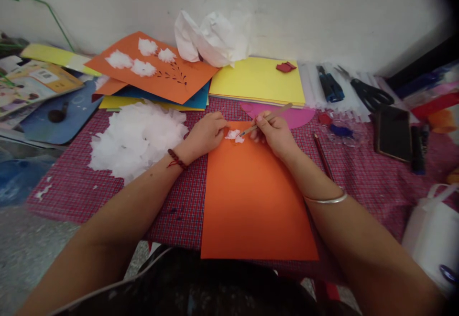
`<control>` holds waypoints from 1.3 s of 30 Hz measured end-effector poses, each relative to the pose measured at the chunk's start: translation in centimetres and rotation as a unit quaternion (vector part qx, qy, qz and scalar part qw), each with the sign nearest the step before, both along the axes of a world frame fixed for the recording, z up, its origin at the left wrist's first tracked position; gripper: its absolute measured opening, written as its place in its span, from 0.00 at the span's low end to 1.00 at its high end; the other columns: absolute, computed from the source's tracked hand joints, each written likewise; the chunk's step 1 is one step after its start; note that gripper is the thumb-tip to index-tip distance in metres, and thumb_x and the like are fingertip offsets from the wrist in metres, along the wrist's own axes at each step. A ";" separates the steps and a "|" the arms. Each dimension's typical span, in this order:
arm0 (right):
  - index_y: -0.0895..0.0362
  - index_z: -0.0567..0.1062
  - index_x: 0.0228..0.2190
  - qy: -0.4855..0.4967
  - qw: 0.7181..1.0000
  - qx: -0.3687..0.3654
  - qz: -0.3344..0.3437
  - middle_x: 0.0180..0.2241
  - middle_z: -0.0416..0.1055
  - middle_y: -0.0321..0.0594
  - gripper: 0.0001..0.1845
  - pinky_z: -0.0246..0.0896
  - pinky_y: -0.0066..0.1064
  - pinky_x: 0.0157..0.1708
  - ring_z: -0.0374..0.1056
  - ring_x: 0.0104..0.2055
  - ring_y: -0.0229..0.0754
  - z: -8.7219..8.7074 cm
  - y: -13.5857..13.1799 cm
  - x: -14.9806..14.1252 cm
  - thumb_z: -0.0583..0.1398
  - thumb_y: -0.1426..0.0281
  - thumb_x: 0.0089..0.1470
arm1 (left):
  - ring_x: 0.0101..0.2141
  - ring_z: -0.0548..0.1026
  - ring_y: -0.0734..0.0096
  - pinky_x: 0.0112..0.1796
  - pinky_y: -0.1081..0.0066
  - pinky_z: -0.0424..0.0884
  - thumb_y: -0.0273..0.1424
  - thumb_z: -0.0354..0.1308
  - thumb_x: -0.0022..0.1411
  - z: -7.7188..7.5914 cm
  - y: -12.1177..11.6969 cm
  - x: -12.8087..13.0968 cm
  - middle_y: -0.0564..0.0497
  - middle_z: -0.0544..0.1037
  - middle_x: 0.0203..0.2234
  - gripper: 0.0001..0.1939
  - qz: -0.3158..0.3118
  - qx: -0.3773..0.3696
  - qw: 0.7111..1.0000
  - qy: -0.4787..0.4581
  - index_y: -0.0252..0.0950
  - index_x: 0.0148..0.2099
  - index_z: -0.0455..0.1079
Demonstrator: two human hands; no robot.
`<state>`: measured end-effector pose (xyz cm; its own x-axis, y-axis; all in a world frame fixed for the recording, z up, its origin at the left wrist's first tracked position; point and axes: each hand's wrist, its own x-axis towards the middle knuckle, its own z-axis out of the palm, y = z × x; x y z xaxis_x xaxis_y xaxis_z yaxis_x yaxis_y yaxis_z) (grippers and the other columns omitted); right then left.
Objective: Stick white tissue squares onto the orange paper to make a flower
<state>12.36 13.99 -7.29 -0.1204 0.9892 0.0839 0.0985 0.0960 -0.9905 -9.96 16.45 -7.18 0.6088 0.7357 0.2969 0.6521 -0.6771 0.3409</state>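
An orange sheet of paper (258, 201) lies lengthwise in front of me. Near its top edge sit small torn white paper pieces (234, 135). My right hand (274, 132) pinches a thin wooden stick (281, 111), slanted so that its lower tip touches those pieces. At the sheet's upper left edge rests my left hand (210, 132), its fingers loosely bent and the fingertips down beside the white pieces; I see nothing held in it. A big heap of torn white tissue paper (138, 136) lies left of that hand.
Behind stand an orange sheet with white tufts and dark leaf marks (143, 81), crumpled white paper (215, 38) and a yellow paper stack (251, 81). To the right lie a pencil (322, 156), scissors (369, 93), a phone (393, 133) and a white container (432, 234).
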 end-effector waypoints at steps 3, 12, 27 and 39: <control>0.54 0.69 0.28 0.000 1.000 -0.001 0.002 0.18 0.71 0.32 0.24 0.56 0.24 0.17 0.63 0.17 0.32 0.0 0.0 0.0 0.61 0.46 0.57 | 0.39 0.74 0.66 0.43 0.65 0.72 0.20 0.51 0.63 0.2 -0.1 -0.1 0.45 0.76 0.36 0.13 0.000 -0.008 0.999 -0.036 0.33 0.40 0.77; 0.55 0.68 0.27 0.008 1.000 0.003 0.007 0.18 0.71 0.32 0.25 0.55 0.25 0.17 0.63 0.16 0.32 0.1 0.3 -0.1 0.61 0.45 0.57 | 0.36 0.74 0.68 0.39 0.68 0.71 0.26 0.56 0.65 2.8 -2.5 1.3 0.49 0.76 0.32 0.07 -0.055 0.003 0.997 -0.050 0.36 0.38 0.77; 0.56 0.70 0.27 0.007 1.000 -0.015 0.011 0.18 0.71 0.33 0.22 0.54 0.23 0.17 0.64 0.16 0.30 0.4 0.5 -0.2 0.60 0.51 0.61 | 0.35 0.71 0.67 0.38 0.67 0.68 0.26 0.57 0.64 1.7 -1.6 2.4 0.51 0.72 0.28 0.06 -0.021 0.017 0.999 0.024 0.36 0.32 0.68; 0.53 0.68 0.25 0.026 0.998 -0.008 -0.061 0.15 0.64 0.31 0.23 0.54 0.26 0.16 0.58 0.16 0.33 0.2 0.5 0.2 0.58 0.49 0.62 | 0.32 0.69 0.68 0.33 0.67 0.63 0.25 0.55 0.62 1.4 -1.2 1.8 0.51 0.72 0.27 0.08 0.017 -0.003 1.000 0.003 0.38 0.29 0.64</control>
<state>12.52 14.45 -7.13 0.0058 0.9974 0.0712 0.0564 0.0708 -0.9959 -8.15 15.22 -5.73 0.5859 0.7571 0.2890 0.6766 -0.6533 0.3397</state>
